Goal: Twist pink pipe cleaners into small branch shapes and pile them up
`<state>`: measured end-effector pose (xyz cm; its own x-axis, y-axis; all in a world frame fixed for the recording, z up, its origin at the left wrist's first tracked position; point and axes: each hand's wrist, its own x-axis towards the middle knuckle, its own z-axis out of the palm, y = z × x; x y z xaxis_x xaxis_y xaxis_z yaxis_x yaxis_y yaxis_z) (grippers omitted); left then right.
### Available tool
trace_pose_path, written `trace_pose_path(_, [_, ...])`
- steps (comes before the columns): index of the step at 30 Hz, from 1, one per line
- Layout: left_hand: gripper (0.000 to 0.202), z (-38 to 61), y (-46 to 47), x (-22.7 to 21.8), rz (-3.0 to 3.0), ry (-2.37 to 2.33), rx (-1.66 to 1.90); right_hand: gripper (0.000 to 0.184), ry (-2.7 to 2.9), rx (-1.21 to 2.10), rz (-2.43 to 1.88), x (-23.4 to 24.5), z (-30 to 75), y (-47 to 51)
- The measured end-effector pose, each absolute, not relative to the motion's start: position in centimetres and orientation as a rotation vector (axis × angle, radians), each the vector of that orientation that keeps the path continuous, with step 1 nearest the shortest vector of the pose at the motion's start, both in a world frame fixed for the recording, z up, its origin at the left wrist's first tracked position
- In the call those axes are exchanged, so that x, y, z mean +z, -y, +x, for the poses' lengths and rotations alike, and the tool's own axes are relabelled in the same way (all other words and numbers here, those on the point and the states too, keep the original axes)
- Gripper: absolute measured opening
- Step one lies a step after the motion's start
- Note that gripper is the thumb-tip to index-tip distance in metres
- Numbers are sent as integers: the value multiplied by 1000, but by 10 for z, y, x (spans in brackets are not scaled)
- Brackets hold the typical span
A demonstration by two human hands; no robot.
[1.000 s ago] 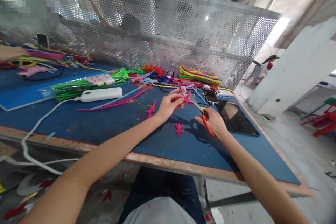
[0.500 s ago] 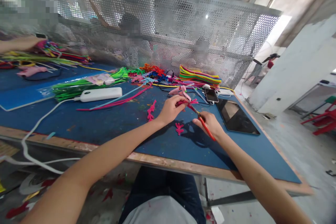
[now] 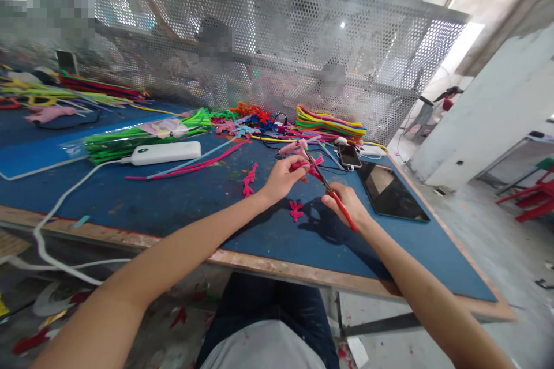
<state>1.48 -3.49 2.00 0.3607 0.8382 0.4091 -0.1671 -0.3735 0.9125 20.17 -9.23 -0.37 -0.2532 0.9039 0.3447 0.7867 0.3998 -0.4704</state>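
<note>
My left hand [image 3: 282,176] is closed in a pinch on a small pink pipe-cleaner figure [image 3: 312,165] held just above the blue table [image 3: 182,196]. My right hand [image 3: 346,203] grips red-handled scissors [image 3: 332,195], whose blades reach up to the pink figure. Two finished pink pipe-cleaner pieces lie on the table: one [image 3: 296,210] below my hands, another [image 3: 249,179] to the left of my left wrist.
A white power bank [image 3: 163,153] with a cable, a bag of green pipe cleaners [image 3: 130,140], coloured pipe-cleaner stacks [image 3: 329,124], a phone [image 3: 348,156] and a dark tablet [image 3: 390,185] lie on the table. A perforated metal screen [image 3: 277,57] backs it; other people sit behind.
The scissor blades have shifted slightly along the pink figure. A co-worker's hand at the far left has left the view. My hands stay in nearly the same place.
</note>
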Motion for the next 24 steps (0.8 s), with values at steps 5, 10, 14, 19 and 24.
trace_pose_path(5, [19, 13, 34, 22, 1659, -648, 1230, 34, 2117, 178, -1459, -1, 200, 94])
trace_pose_path(10, [19, 10, 32, 24, 1728, -683, 1212, 37, 2131, 47, -1496, 0, 200, 95])
trace_pose_path(14, [22, 10, 31, 23, 1719, -663, 1221, 43, 2085, 12, -1526, 1, 201, 97])
trace_pose_path(19, [22, 9, 29, 23, 1661, -621, 1171, 45, 1942, -19, -1521, 3, 207, 98])
trace_pose_path(24, [22, 7, 25, 22, 1718, -585, 871, 38, 1866, 156, -1360, 0, 216, 90])
